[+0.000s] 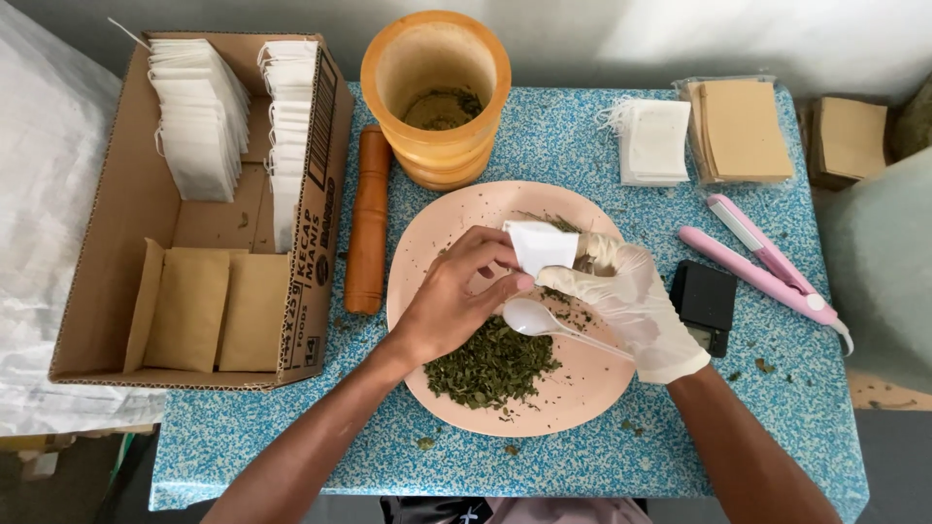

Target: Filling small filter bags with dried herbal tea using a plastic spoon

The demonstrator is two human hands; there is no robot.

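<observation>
Over a pink plate (592,383) my two hands meet. My bare left hand (449,301) pinches the edge of a small white filter bag (540,245). My right hand (633,301), in a white glove, grips the same bag from the other side and also holds a white plastic spoon (532,318) whose bowl points left. A heap of dried green leaves (493,365) lies on the plate just below the hands.
A wooden mortar (437,97) and pestle (368,218) stand behind the plate. A cardboard box (126,213) at left holds white bags (199,116) and brown envelopes (189,309). At right: more white bags (655,141), brown envelopes (743,131), a pink sealing tool (762,262), a small black scale (706,306).
</observation>
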